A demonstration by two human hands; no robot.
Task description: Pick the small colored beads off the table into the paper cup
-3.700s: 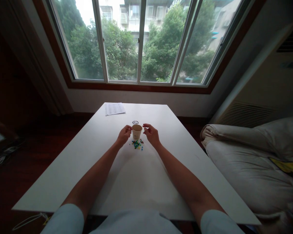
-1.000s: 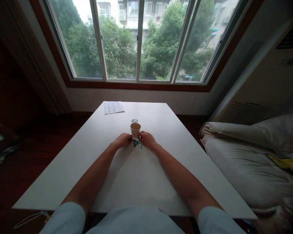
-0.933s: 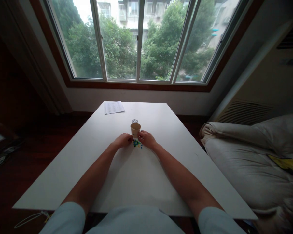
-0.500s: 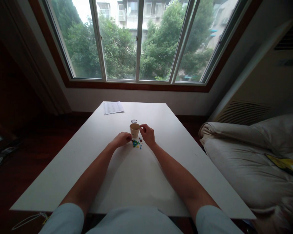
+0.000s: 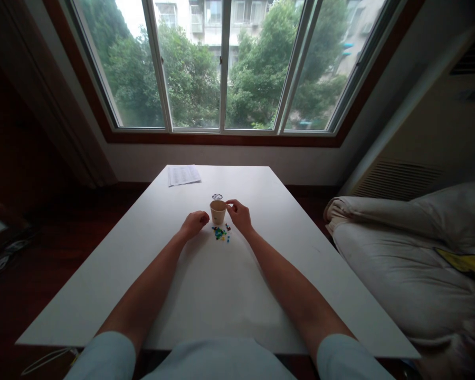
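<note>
- Cup (image 5: 218, 214): upright on white table (image 5: 225, 295), mouth up, between the two hands, beyond the pieces. Inside bottom not visible.
- Pieces (image 5: 219, 233): small loose pile on table, just in front of cup. Mostly green and blue, some yellow, a few dark red ones at the upper right of the pile. Too small to tell shape.
- Left hand (image 5: 195, 224): just left of cup, low by the table. Fingers curled in, pressed together; can't tell if anything is pinched, or if fingertips touch the cup.
- Right hand (image 5: 239, 215): right of cup, fingers bent toward the rim. Index tip at or very near the rim; contact unclear. Can't tell if thumb and index pinch a piece.
- Ring (image 5: 217, 197): dark outline, on table just behind cup.
- Papers (image 5: 184, 175): far left corner of table, slightly fanned, well apart from hands.
- Sofa (image 5: 380, 264): right of table, pale cover, yellow item (image 5: 465, 263) on it.
- Window (image 5: 192, 79): beyond table, trees outside.
- Sleeves (image 5: 111, 356): pale blue, short.
</note>
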